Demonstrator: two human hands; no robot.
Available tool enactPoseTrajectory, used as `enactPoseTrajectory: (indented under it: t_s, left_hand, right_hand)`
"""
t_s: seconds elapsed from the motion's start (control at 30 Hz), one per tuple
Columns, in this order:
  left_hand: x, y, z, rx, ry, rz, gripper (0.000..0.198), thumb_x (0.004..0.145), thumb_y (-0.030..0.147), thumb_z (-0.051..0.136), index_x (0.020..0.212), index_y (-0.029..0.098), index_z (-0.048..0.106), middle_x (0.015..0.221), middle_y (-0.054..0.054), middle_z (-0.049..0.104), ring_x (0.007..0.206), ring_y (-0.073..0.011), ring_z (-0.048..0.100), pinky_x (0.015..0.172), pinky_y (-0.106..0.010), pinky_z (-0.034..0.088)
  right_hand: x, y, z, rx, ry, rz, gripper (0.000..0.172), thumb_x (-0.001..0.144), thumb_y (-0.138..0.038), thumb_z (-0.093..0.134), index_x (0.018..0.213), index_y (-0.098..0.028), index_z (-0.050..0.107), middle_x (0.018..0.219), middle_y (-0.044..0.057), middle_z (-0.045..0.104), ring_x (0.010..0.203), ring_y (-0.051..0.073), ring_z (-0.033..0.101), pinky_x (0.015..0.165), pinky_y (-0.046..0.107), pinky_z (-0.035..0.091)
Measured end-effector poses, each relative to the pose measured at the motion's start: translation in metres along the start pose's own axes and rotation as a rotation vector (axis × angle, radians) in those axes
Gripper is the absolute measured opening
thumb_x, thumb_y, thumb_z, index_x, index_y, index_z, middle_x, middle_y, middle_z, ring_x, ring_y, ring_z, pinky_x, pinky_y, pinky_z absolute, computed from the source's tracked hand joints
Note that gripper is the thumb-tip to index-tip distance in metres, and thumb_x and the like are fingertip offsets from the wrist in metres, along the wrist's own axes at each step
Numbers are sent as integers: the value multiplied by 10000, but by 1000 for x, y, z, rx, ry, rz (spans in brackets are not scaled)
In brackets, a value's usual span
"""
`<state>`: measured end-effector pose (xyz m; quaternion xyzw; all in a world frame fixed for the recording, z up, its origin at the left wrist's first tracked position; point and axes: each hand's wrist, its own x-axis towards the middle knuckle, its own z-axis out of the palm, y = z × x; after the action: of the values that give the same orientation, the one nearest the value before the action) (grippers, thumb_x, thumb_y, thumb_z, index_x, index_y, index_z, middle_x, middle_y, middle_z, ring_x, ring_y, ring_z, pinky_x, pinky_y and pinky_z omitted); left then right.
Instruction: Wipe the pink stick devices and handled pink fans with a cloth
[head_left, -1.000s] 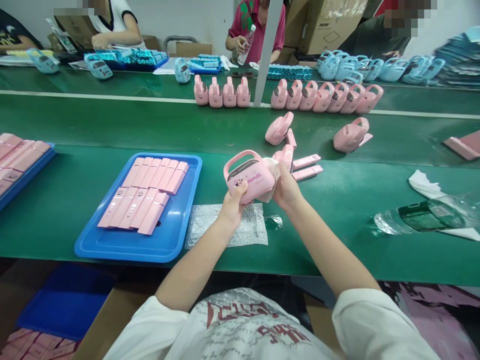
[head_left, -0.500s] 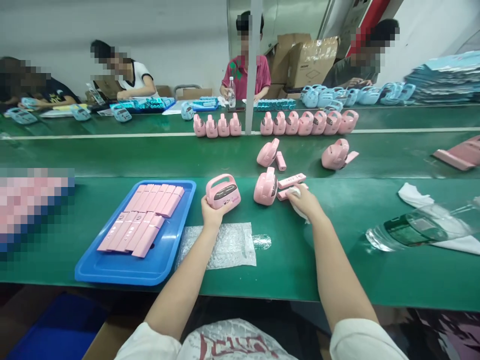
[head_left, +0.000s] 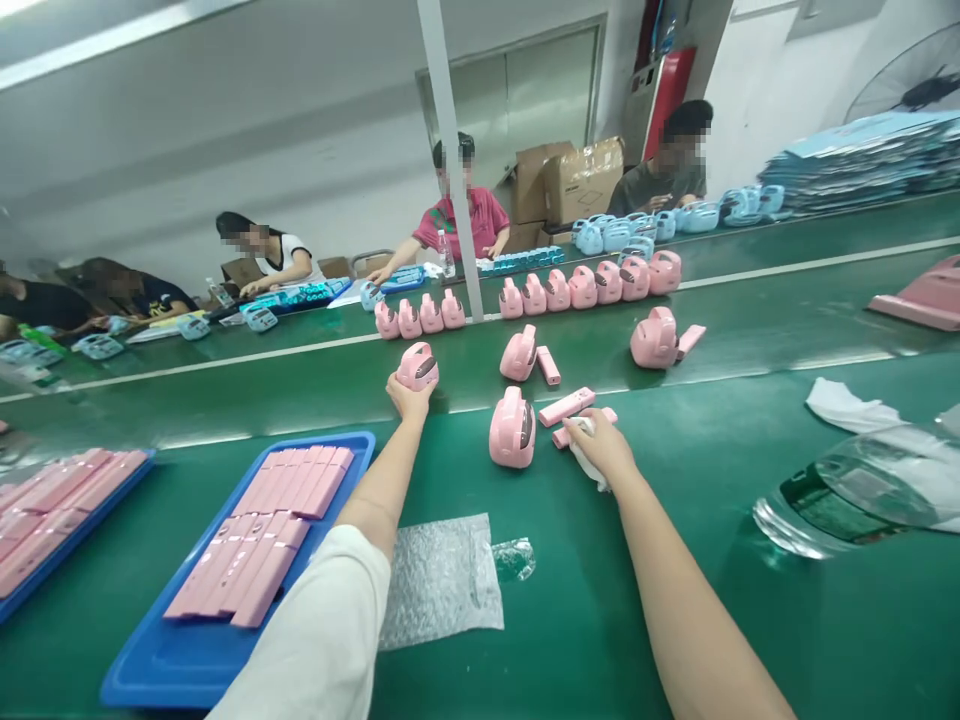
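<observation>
My left hand (head_left: pixel 410 396) is closed around a pink, handle-topped case (head_left: pixel 417 368) shaped like a small portable speaker, with a dark front panel. It is held out over the far part of the green bench, short of the row of similar pink cases (head_left: pixel 558 291). In my right hand (head_left: pixel 604 447) is a crumpled white cloth (head_left: pixel 589 459), pressed near a pink stick-shaped piece (head_left: pixel 561 437). Another pink stick (head_left: pixel 566 406) lies just beyond it. Between my hands a pink case (head_left: pixel 513 430) stands on the bench.
A blue tray (head_left: pixel 161 678) of pink bars is on the left, beside a bubble-wrap pouch (head_left: pixel 442 580). Two more pink cases stand farther off, each with a small pink piece. A clear bottle (head_left: pixel 840 495) lies at right. Several people sit across the bench.
My left hand has carried the pink case forward, away from me, toward the row. My right hand stays by the pink sticks with the cloth. The view has tilted.
</observation>
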<state>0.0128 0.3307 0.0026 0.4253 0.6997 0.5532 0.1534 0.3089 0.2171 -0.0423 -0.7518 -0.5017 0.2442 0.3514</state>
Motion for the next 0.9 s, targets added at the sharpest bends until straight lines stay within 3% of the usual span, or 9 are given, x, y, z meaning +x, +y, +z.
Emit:
enactPoseTrajectory:
  t_s: [0.1, 0.27, 0.37, 0.53, 0.63, 0.67, 0.73, 0.8, 0.9]
  left_hand:
    - [13, -1, -6, 119, -6, 0, 410, 916, 345, 591, 1281, 166, 538, 1328, -114, 537, 1171, -254, 559, 965, -487, 499]
    - [22, -11, -27, 300, -34, -63, 400, 920, 365, 589, 1259, 156, 555, 1267, -109, 581, 1101, -228, 601, 921, -453, 531]
    - [22, -3, -34, 335, -29, -15, 400, 924, 370, 581, 1264, 162, 554, 1276, -106, 576, 1107, -230, 598, 926, -460, 527]
    - [-23, 45, -34, 253, -109, 373, 576, 827, 217, 671, 1352, 111, 461, 1471, -193, 391, 1399, -322, 338, 1165, -527, 273]
    - [-80, 75, -32, 183, -396, 739, 415, 795, 266, 682, 1195, 210, 588, 1328, -80, 565, 1304, -233, 482, 1139, -383, 357]
    - [-99, 82, -31, 205, -572, 999, 422, 826, 291, 636, 1230, 187, 567, 1320, -110, 573, 1288, -251, 501, 1114, -401, 383]
    - [-130, 90, -28, 358, -724, 1257, 415, 847, 294, 588, 1236, 152, 556, 1280, -146, 597, 1210, -272, 564, 1023, -403, 456]
    - [-149, 93, -24, 483, -769, 1312, 368, 881, 255, 526, 1220, 115, 557, 1117, -151, 664, 1058, -263, 640, 919, -394, 505]
    - [-152, 89, -23, 496, -756, 1254, 344, 915, 276, 502, 1208, 112, 573, 903, -103, 706, 880, -235, 684, 798, -351, 535]
  right_hand:
    - [4, 3, 4, 121, 168, 10, 409, 821, -463, 508, 1122, -195, 581, 958, 112, 680, 831, 267, 625, 728, 333, 426]
    - [4, 2, 10, 333, 380, -55, 468, 761, -521, 464, 1063, -179, 566, 1010, 118, 651, 846, 251, 591, 786, 372, 439]
    - [3, -1, 12, 466, 430, -136, 490, 717, -566, 474, 996, -172, 555, 1014, 116, 631, 876, 241, 577, 827, 386, 444]
    - [-8, -14, 14, 637, 454, -277, 468, 687, -540, 569, 981, -175, 570, 1013, 86, 608, 934, 214, 568, 859, 361, 454]
    - [-19, -23, 13, 709, 444, -336, 450, 686, -524, 614, 972, -180, 574, 983, 62, 592, 899, 193, 565, 840, 346, 459]
    - [-23, -25, 12, 732, 438, -352, 444, 689, -526, 619, 968, -183, 572, 979, 55, 587, 884, 184, 563, 828, 339, 461]
    - [-30, -29, 11, 771, 410, -385, 434, 692, -533, 628, 950, -189, 571, 969, 43, 585, 857, 171, 562, 802, 323, 467]
    - [-36, -32, 9, 797, 361, -411, 427, 684, -530, 653, 932, -189, 586, 956, 36, 596, 846, 165, 569, 787, 311, 471]
    - [-44, -37, 5, 809, 282, -430, 430, 664, -483, 719, 962, -186, 629, 973, 36, 628, 864, 162, 592, 806, 299, 479]
